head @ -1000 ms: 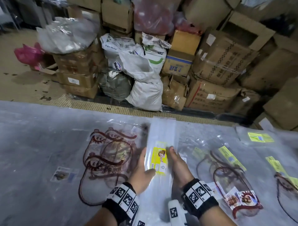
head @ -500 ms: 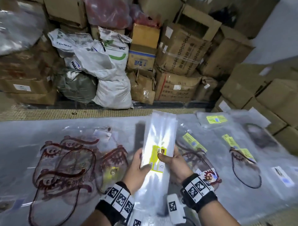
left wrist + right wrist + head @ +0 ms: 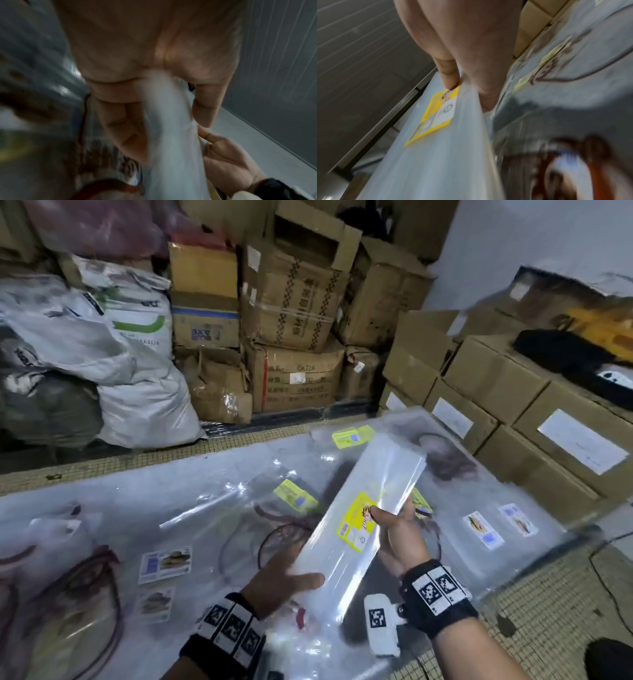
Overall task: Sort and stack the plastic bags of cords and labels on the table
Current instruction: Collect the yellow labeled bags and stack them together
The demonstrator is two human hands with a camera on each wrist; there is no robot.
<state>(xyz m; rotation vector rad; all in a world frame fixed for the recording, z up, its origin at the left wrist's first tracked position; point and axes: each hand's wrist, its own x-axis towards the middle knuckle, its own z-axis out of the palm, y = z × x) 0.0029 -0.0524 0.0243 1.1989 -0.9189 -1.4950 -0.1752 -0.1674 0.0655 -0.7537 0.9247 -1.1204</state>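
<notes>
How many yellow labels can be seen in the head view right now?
4 yellow labels: one on the held stack of bags; one at the table's far edge; one mid-table; one half hidden behind the right hand. Others may lie hidden.

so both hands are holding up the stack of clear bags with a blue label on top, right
Not quite: the label on top is yellow, not blue, as the head view shows. The left hand and right hand do both hold the stack of clear bags.

Left hand (image 3: 279, 578), right hand (image 3: 399, 530) raised, thumbs pinching.
</notes>
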